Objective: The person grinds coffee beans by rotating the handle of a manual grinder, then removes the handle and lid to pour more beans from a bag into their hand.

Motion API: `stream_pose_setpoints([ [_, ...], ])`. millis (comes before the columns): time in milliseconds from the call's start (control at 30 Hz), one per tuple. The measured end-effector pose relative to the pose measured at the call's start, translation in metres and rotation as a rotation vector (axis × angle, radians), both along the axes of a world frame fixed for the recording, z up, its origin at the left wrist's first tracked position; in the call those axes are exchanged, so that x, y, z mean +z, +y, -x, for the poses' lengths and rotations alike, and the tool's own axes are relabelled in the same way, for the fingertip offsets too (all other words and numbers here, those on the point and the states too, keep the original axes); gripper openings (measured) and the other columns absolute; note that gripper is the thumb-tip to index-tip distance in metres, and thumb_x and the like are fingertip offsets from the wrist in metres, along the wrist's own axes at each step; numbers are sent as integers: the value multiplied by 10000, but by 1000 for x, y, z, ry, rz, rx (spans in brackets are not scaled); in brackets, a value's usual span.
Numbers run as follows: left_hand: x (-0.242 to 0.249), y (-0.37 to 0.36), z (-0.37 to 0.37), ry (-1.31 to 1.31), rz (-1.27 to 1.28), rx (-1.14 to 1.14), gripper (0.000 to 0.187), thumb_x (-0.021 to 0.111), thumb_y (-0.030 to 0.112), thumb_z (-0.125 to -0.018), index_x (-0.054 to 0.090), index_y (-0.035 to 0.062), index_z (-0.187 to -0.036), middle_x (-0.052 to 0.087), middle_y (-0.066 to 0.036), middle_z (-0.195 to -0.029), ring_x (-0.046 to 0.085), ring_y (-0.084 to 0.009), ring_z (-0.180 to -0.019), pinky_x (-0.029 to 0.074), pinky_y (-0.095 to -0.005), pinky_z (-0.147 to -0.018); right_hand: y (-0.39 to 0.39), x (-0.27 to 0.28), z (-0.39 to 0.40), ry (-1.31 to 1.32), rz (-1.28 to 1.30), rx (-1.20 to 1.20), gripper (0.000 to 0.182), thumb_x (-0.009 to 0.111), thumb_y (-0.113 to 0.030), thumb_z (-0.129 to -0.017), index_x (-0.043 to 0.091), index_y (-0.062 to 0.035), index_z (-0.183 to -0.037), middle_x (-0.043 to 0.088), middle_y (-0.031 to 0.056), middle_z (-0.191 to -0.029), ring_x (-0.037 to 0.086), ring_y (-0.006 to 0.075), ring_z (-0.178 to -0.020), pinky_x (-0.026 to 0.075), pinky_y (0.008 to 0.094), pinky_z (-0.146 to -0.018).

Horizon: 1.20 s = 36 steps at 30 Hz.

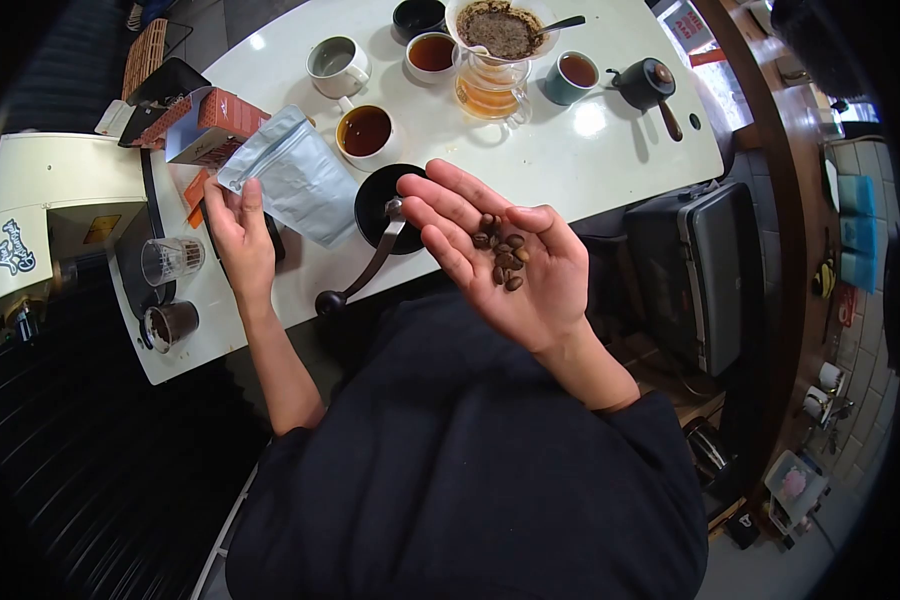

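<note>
My right hand (pixel 515 260) is palm up with its fingers stretched out, and several roasted coffee beans (pixel 504 250) lie on the palm. My left hand (pixel 242 238) grips the lower left corner of a pale silver pouch (pixel 300 178), thumb on top. Between the hands sits a black hand grinder (pixel 378 205) with a metal crank that ends in a dark knob (pixel 331 303). The fingertips of my right hand are over the grinder's right edge. Whether they touch it I cannot tell.
Beyond the hands, the white table (pixel 510 165) holds several cups, a glass dripper server (pixel 490 90) with wet grounds and a black handled pot (pixel 644 84). A red box (pixel 215 125), a clear glass (pixel 172 261) and a dark cup (pixel 172 326) stand left.
</note>
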<state>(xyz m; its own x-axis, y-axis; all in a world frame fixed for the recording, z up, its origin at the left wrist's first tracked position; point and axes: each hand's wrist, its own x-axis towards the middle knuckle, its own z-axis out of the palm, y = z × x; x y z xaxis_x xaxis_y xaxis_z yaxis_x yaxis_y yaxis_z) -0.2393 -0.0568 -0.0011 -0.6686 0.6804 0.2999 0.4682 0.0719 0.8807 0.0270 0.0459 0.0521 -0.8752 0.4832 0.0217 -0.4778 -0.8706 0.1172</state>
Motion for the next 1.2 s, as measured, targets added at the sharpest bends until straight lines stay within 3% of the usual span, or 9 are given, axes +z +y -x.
stream_pose_setpoints([
  [300,1,2,-4,-158,-114,-25,269,582,134,-989,552,-17,-1209,599,-57,-1159,563,-113,-1054,423,-265,-960,-2,-4,1,13,25,22,620,336,-246,-957,250,109,-1458,305,311,-1500,331,375,-1411,271,407,-1191],
  [800,-13,1,-2,-94,-188,92,219,612,66,-950,586,-67,-1123,638,-67,-1050,593,-97,-928,471,-252,-859,-2,-5,3,40,20,-2,618,344,-281,-985,256,117,-1450,331,311,-1484,352,373,-1398,279,401,-1189],
  [1200,-13,2,-7,-94,-163,107,262,647,93,-940,577,-53,-1146,640,-74,-1093,601,-106,-967,479,-272,-876,-4,-3,4,19,55,-17,619,345,-268,-980,251,122,-1450,312,315,-1492,341,373,-1404,280,400,-1189],
])
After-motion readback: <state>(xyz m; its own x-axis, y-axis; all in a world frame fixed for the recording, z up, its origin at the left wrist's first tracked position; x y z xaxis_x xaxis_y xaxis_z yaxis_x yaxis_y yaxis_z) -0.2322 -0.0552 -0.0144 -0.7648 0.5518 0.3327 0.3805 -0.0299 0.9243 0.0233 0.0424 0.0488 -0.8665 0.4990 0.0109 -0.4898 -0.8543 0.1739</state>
